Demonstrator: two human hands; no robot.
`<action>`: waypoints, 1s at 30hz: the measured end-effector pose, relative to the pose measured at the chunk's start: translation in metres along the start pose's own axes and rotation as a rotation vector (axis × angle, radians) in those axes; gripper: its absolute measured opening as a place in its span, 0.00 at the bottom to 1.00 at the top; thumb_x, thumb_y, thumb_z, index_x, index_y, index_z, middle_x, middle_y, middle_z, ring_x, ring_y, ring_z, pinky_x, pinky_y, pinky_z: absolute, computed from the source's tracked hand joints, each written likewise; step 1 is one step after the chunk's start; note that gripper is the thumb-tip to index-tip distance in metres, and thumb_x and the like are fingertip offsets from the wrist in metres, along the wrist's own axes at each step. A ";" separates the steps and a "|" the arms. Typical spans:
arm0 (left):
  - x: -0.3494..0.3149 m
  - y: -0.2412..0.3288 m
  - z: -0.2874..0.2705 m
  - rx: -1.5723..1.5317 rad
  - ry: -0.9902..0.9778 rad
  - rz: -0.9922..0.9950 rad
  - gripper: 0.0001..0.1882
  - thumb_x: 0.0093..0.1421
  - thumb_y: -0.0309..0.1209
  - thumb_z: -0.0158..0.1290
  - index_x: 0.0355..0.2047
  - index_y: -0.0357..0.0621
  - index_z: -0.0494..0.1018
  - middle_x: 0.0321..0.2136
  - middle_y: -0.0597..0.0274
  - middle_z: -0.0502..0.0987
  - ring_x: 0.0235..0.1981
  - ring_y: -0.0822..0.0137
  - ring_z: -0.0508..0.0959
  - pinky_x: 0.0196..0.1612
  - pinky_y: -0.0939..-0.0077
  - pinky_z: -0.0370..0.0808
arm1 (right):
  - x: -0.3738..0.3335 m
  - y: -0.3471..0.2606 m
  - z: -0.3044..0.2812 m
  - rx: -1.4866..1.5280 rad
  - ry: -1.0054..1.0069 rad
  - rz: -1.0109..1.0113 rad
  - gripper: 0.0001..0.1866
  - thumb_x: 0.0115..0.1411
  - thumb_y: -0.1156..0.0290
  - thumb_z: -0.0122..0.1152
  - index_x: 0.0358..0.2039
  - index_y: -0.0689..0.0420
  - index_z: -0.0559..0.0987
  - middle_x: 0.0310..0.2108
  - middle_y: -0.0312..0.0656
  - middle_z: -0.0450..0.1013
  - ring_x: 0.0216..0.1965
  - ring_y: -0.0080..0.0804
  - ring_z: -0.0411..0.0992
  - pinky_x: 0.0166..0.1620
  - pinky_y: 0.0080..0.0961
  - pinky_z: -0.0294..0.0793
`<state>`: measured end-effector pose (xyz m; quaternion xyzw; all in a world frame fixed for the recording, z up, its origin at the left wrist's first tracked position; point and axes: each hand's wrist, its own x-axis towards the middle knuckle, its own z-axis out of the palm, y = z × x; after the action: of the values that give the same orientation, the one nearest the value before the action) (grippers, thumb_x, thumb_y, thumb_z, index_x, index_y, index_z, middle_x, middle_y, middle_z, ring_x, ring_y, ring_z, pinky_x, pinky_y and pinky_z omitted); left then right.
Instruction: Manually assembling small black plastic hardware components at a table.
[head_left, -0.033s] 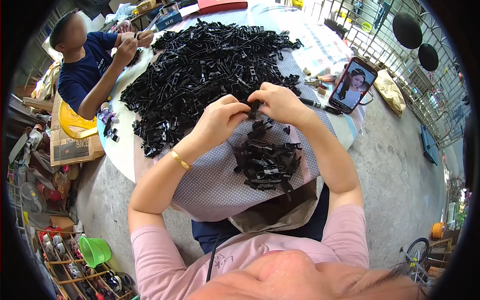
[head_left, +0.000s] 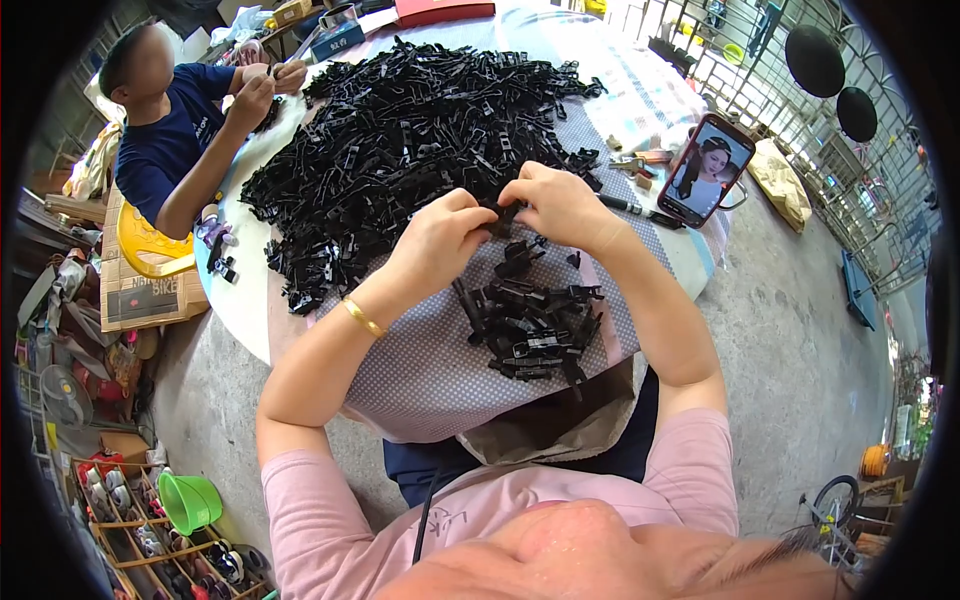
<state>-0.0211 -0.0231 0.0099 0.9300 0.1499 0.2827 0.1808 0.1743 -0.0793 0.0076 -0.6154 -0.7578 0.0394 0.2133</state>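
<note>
My left hand (head_left: pixel 445 232) and my right hand (head_left: pixel 555 208) meet at the near edge of a large heap of black plastic clips (head_left: pixel 400 140). Between their pinched fingertips is a small black clip (head_left: pixel 507 216), partly hidden by the fingers. Just below the hands, nearer to me, lies a smaller pile of black clips (head_left: pixel 540 330) on the dotted tablecloth (head_left: pixel 420 370). A gold bangle (head_left: pixel 362 317) circles my left wrist.
Across the table at left, another person (head_left: pixel 170 140) handles a small dark piece. A phone (head_left: pixel 706 170) stands propped at right, beside a black-handled tool (head_left: pixel 640 210). A brown bag opening (head_left: pixel 550 430) hangs below the near table edge. A red box (head_left: pixel 445 12) sits at the back.
My fingers have shifted slightly around the clip. A long black piece now shows at the left edge of the small pile, below my left hand.
</note>
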 end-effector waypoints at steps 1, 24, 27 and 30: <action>-0.002 -0.001 0.007 0.062 0.041 -0.010 0.11 0.46 0.23 0.56 0.33 0.39 0.76 0.29 0.58 0.71 0.28 0.61 0.74 0.34 0.73 0.73 | 0.000 -0.002 -0.001 0.001 0.000 -0.001 0.10 0.45 0.73 0.60 0.31 0.52 0.78 0.29 0.40 0.67 0.33 0.39 0.70 0.38 0.31 0.71; 0.002 -0.004 -0.010 -1.203 0.239 -0.692 0.11 0.57 0.28 0.53 0.37 0.31 0.74 0.29 0.57 0.77 0.28 0.71 0.78 0.31 0.83 0.76 | -0.001 -0.021 -0.015 0.443 0.307 -0.335 0.17 0.43 0.79 0.66 0.36 0.54 0.80 0.29 0.37 0.71 0.29 0.28 0.69 0.31 0.21 0.70; 0.000 -0.004 -0.011 -1.292 0.233 -0.680 0.11 0.58 0.29 0.52 0.37 0.31 0.74 0.30 0.57 0.77 0.28 0.70 0.78 0.33 0.81 0.76 | -0.001 -0.023 -0.013 0.281 0.415 -0.350 0.15 0.42 0.75 0.66 0.35 0.52 0.80 0.28 0.36 0.71 0.29 0.32 0.70 0.31 0.23 0.71; 0.000 -0.001 -0.013 -1.278 0.241 -0.644 0.12 0.59 0.30 0.51 0.36 0.32 0.74 0.29 0.58 0.77 0.28 0.70 0.77 0.34 0.81 0.76 | -0.002 -0.026 -0.015 0.161 0.454 -0.364 0.13 0.44 0.73 0.65 0.34 0.52 0.80 0.28 0.36 0.70 0.30 0.32 0.70 0.32 0.24 0.72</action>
<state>-0.0288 -0.0190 0.0193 0.5150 0.2409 0.3481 0.7454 0.1569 -0.0904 0.0294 -0.4436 -0.7829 -0.0782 0.4291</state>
